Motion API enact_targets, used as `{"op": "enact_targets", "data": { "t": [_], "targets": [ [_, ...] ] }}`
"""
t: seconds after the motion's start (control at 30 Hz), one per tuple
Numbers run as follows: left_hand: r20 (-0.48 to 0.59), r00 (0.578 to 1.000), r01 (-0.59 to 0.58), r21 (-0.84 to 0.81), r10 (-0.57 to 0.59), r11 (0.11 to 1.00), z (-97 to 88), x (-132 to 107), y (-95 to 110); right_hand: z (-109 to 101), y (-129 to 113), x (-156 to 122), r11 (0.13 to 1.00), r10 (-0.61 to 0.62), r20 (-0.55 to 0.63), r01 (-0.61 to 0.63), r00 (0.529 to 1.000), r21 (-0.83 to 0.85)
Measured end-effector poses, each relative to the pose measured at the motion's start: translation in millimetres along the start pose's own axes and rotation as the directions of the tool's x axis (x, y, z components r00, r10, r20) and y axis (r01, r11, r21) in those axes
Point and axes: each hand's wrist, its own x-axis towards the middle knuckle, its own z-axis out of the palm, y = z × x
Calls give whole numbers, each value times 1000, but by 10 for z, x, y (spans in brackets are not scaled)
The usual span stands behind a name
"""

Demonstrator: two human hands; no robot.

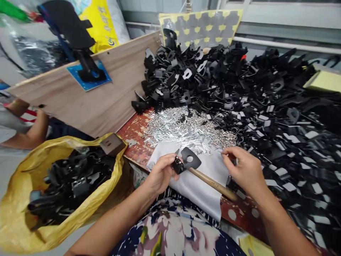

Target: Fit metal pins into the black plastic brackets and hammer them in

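Observation:
My left hand (pixel 163 170) is closed round a black plastic clip (pixel 191 159), whose flat plate has a round hole. The clip is over a grey sheet (pixel 160 156) at the table's front edge. Fingertips pinched, my right hand (pixel 243 169) is to the right of the sheet; whatever they grip is too small to make out. Just behind both hands lies a heap of thin silvery metal pins (pixel 181 131). A wooden handle (pixel 213 183) slants across the sheet between the hands, its left end hidden behind the clip.
Loose black plastic parts (pixel 213 78) cover the table's back and right side. At the left stands a yellow sack (pixel 16 192) of black pieces. A wooden board (pixel 106 81) borders the table, with a phone holder (pixel 87 67) on it. Another person's arm (pixel 34 131) shows beyond.

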Motion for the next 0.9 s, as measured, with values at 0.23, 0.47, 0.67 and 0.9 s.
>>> {"op": "enact_targets", "data": {
  "t": [0.23, 0.47, 0.67, 0.9],
  "targets": [
    [-33, 999, -34, -58, 32, 998, 105, 77, -100, 98, -915, 10, 920, -84, -114, 121, 990, 373],
    [-30, 999, -14, -76, 12, 997, 105, 49, -116, 303, -1018, 118, 966, -116, -99, 136, 988, 221],
    [-55, 998, -25, -118, 19, 993, 100, 53, -203, 330, -1126, 59, 956, -292, -151, 291, 944, -28],
    [-156, 986, -86, -154, 62, 984, 180, 29, -282, 470, -1172, 52, 965, -262, -138, 256, 955, -60]
  ]
}}
